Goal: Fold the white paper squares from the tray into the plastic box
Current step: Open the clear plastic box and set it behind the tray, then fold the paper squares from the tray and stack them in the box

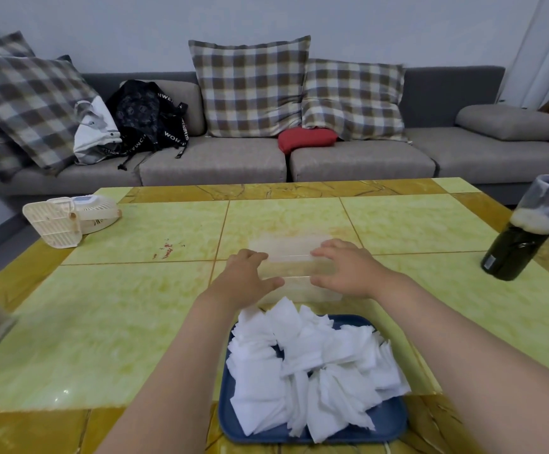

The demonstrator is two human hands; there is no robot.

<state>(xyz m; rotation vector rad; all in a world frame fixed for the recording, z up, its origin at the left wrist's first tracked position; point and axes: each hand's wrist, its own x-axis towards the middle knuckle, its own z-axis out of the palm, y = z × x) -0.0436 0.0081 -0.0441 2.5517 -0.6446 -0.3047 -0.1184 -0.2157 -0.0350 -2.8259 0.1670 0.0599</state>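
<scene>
- Closest to the camera, a blue tray (394, 417) sits on the table (119, 306), just short of the grip, between the two forearms.
- White paper squares (312, 362) fill the tray in a loose, overlapping heap; some corners poke over its far rim toward the hands.
- Just beyond the tray lies the clear plastic box (294, 267), long side facing the person, with the table's yellow pattern showing through its walls.
- Left hand (245, 278) grips the box's left end, fingers curled over the far edge and thumb on the near side.
- Right hand (345, 270) grips the right end the same way, so the box is held between both hands.
- Well to the right of the grip stands a bottle (519, 244), upright, holding dark liquid with a pale foamy layer on top.
- Well to the left of the grip and farther back, a small white fan (66, 221) lies on the table.
- Beyond the grip, past the table's far edge, a grey sofa (214, 165) carries checked cushions, a black backpack (145, 116) and a red cushion (306, 139).
</scene>
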